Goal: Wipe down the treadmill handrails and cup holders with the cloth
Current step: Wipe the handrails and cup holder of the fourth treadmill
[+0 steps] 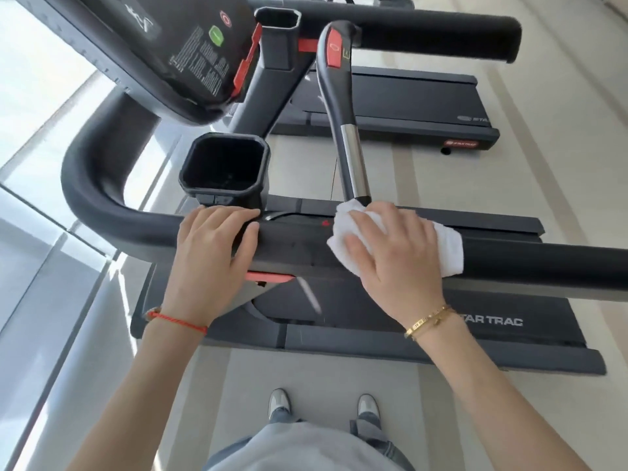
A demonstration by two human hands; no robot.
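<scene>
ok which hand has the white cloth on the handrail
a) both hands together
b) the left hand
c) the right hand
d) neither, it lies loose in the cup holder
c: the right hand presses the white cloth onto the handrail, while the left hand rests bare on the rail by the cup holder.

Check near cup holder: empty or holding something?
Empty: the near cup holder shows only its dark bare interior; no bottle or cloth inside.

My right hand (pixel 396 253) covers most of the crumpled white cloth (pixel 448 253). Long black padded handrail (pixel 543 266) runs off right edge. Console print unreadable.
</scene>
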